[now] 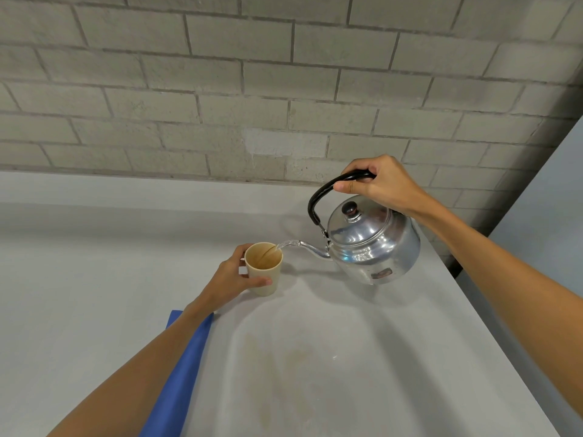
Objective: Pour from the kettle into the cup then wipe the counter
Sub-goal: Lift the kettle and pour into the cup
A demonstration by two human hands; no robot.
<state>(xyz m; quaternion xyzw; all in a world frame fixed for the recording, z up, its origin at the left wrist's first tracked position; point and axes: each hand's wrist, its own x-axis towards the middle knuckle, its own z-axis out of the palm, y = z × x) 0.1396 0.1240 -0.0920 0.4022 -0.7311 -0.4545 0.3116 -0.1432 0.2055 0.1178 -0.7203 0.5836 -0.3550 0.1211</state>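
Observation:
A shiny metal kettle (pixel 375 244) with a black handle hangs tilted above the grey counter (pixel 315 357), spout to the left. My right hand (pixel 378 184) grips the handle from above. A clear stream of water runs from the spout into a beige cup (pixel 264 275) that stands upright on the counter. My left hand (pixel 232 279) is wrapped around the cup's left side, thumb across its front. A blue cloth (pixel 183 373) lies flat on the counter, partly hidden under my left forearm.
A grey brick wall (pixel 252 89) rises right behind the counter. The counter's right edge (pixel 492 326) runs diagonally toward the near right, with a drop and a pale surface beyond. A faint brownish stain (pixel 284 367) marks the counter in front of the cup.

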